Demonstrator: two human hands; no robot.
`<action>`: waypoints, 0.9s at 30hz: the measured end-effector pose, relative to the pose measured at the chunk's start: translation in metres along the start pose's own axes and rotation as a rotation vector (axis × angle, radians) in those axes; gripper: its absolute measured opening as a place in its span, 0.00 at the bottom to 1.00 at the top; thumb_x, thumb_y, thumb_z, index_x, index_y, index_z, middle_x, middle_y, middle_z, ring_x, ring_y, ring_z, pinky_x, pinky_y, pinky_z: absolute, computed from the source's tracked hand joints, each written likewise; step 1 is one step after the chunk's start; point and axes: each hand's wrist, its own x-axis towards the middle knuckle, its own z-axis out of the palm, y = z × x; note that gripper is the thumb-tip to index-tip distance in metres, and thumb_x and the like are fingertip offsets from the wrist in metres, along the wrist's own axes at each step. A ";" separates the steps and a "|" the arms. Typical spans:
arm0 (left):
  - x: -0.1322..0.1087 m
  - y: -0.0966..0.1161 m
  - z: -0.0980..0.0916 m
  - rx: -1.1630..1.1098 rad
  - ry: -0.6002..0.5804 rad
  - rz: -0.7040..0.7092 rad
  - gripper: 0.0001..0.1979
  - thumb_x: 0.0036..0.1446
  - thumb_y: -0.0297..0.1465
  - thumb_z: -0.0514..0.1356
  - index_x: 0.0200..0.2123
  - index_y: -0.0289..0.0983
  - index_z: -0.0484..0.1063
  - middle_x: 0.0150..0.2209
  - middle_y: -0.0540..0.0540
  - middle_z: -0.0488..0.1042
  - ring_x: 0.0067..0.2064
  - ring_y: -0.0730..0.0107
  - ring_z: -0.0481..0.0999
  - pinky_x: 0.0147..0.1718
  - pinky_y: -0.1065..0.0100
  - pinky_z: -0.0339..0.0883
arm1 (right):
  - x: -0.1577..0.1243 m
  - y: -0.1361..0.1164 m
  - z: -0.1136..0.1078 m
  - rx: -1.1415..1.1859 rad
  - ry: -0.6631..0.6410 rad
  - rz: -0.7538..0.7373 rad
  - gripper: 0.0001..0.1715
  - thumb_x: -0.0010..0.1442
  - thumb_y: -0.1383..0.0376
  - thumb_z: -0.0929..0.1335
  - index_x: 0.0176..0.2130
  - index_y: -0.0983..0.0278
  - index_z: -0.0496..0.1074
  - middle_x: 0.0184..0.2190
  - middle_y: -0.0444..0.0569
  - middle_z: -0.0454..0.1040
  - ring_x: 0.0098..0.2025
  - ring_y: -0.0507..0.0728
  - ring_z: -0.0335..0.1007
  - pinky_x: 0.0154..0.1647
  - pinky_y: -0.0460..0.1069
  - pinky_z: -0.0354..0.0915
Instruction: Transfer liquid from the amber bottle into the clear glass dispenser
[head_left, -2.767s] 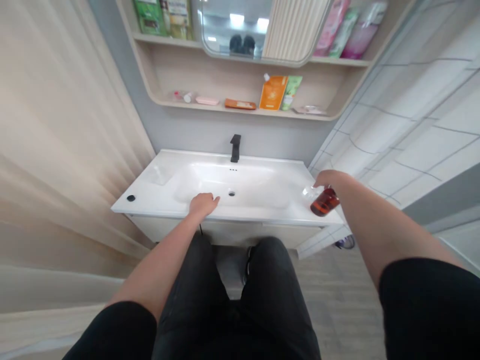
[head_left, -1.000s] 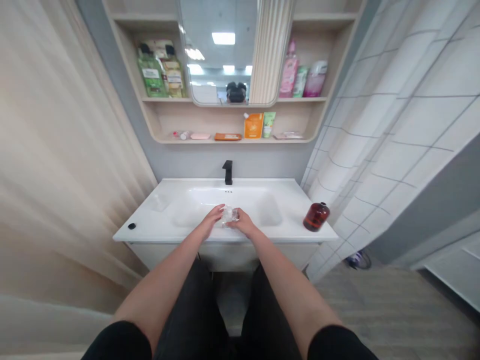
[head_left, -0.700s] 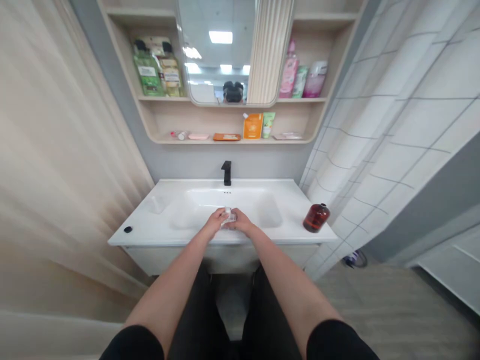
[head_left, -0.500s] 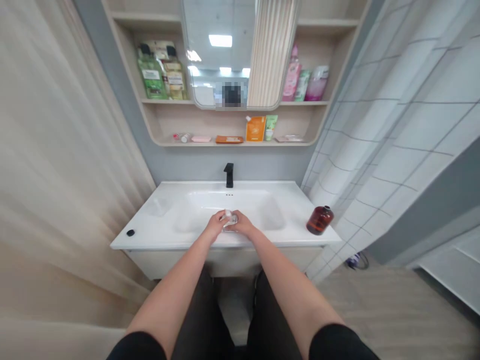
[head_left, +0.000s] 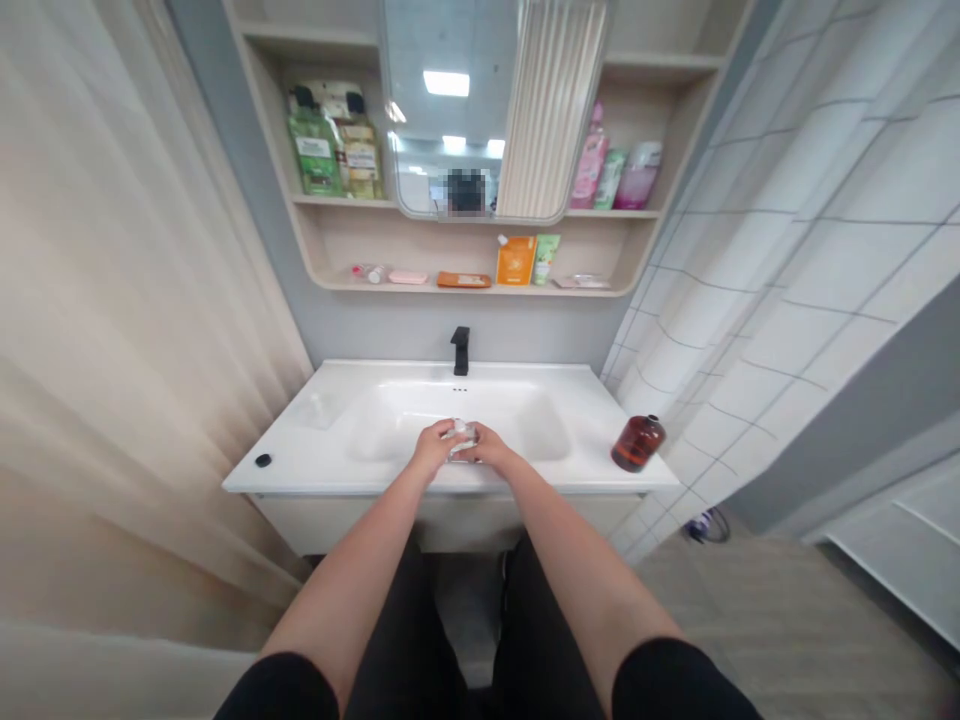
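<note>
My left hand [head_left: 433,447] and my right hand [head_left: 491,446] meet over the front of the white basin [head_left: 450,420]. Between their fingers they hold a small clear plastic or glass piece [head_left: 463,438], partly hidden by my fingers, so its exact shape is unclear. An amber glass bottle [head_left: 638,443] with a dark body stands upright on the countertop to the right, well away from both hands.
A black faucet [head_left: 460,350] rises behind the basin. A black stopper [head_left: 262,460] lies at the left of the counter. A curtain hangs to the left, tiled wall stands right, and shelves [head_left: 465,285] with toiletries sit above.
Nearly three seconds ago my right hand held the clear piece beside the amber bottle. Now both hands hold it together over the basin, and the bottle stands alone on the counter.
</note>
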 end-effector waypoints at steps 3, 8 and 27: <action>0.002 0.000 0.003 0.003 0.026 -0.037 0.20 0.44 0.45 0.78 0.35 0.40 0.83 0.39 0.45 0.83 0.45 0.54 0.80 0.55 0.53 0.72 | 0.000 -0.001 0.000 -0.022 -0.011 0.010 0.34 0.41 0.64 0.84 0.46 0.60 0.74 0.34 0.42 0.79 0.33 0.56 0.74 0.34 0.49 0.69; 0.004 0.000 0.010 0.058 0.127 -0.094 0.25 0.36 0.41 0.82 0.34 0.41 0.75 0.36 0.49 0.78 0.41 0.59 0.77 0.51 0.56 0.72 | 0.000 0.000 -0.001 -0.050 0.038 0.012 0.38 0.38 0.66 0.84 0.48 0.58 0.75 0.36 0.41 0.79 0.37 0.57 0.76 0.38 0.49 0.71; 0.002 0.001 0.004 -0.039 0.011 -0.049 0.29 0.37 0.41 0.80 0.42 0.41 0.74 0.41 0.48 0.78 0.46 0.57 0.77 0.54 0.57 0.69 | -0.005 0.005 -0.003 0.018 0.019 -0.049 0.38 0.39 0.62 0.84 0.49 0.59 0.76 0.39 0.42 0.80 0.41 0.57 0.75 0.40 0.49 0.70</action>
